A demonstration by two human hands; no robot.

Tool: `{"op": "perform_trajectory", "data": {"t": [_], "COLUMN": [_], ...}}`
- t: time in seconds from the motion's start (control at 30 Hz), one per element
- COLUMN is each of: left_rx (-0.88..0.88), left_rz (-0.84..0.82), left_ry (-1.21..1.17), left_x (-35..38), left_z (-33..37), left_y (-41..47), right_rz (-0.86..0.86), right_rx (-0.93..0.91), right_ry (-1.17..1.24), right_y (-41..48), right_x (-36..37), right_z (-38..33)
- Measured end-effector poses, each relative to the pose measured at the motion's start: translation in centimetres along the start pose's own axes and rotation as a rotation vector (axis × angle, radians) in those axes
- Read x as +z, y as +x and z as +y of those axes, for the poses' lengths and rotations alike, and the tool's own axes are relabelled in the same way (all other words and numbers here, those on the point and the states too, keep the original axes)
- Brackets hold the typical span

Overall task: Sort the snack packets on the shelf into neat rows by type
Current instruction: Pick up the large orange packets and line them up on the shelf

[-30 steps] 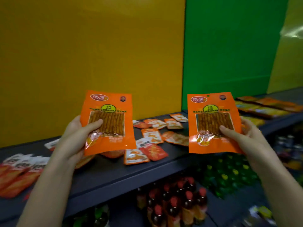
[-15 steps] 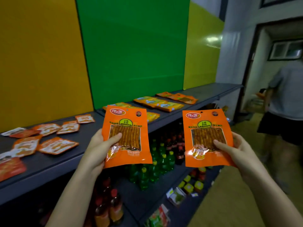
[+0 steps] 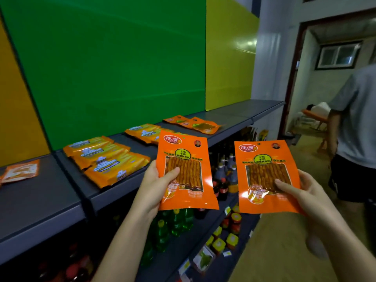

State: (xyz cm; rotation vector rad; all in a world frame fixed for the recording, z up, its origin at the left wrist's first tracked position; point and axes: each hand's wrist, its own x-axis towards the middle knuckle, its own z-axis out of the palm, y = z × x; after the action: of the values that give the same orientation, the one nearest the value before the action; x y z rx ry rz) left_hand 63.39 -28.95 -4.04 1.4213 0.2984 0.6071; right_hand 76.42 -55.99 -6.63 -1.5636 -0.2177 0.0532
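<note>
Beside the shelf (image 3: 50, 192), left hand (image 3: 151, 187) pinches left packet (image 3: 188, 176), right hand (image 3: 307, 194) right packet (image 3: 264, 174), fingers mostly hidden.

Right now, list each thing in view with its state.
left packet: upright, off shelf
right packet: upright, off shelf
left hand: grips left packet
right hand: grips right packet
long yellow packets: lying overlapped on shelf
far orange packets: lying flat on shelf

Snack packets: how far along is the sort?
Done: yellow packets lie in rows on the shelf, orange group beyond. In hand: left hand grips the left packet, right hand the right packet, same type. Left: shelving both; a lone packet lies at the shelf's left end.
</note>
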Motion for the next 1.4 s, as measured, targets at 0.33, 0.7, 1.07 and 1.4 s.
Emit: {"op": "perform_trajectory", "data": {"t": [0.33, 0.7, 1.07, 1.4], "left_rx": [0.078, 0.088, 0.124, 0.111], "left_rz": [-0.002, 0.055, 0.223, 0.625], "left_ry": [-0.067, -0.039, -0.028, 0.199], "left_x": [9.6, 17.4, 27.8, 33.0], "left_z": [-2.0, -4.7, -7.6, -9.2], "left_y": [15.0, 28.5, 40.2, 52.6], "right_rz": [-0.042, -0.072, -0.271, -0.494], "right_rx": [-0.033, -0.026, -0.043, -0.057], "right_ry": [-0.02, 0.049, 0.042, 0.118], "right_y": [17.1, 32.7, 51.3, 68.0], "right_x": [-0.6, -1.8, -3.4, -1.8], "right_z": [-0.5, 1.1, 1.6, 0.7]}}
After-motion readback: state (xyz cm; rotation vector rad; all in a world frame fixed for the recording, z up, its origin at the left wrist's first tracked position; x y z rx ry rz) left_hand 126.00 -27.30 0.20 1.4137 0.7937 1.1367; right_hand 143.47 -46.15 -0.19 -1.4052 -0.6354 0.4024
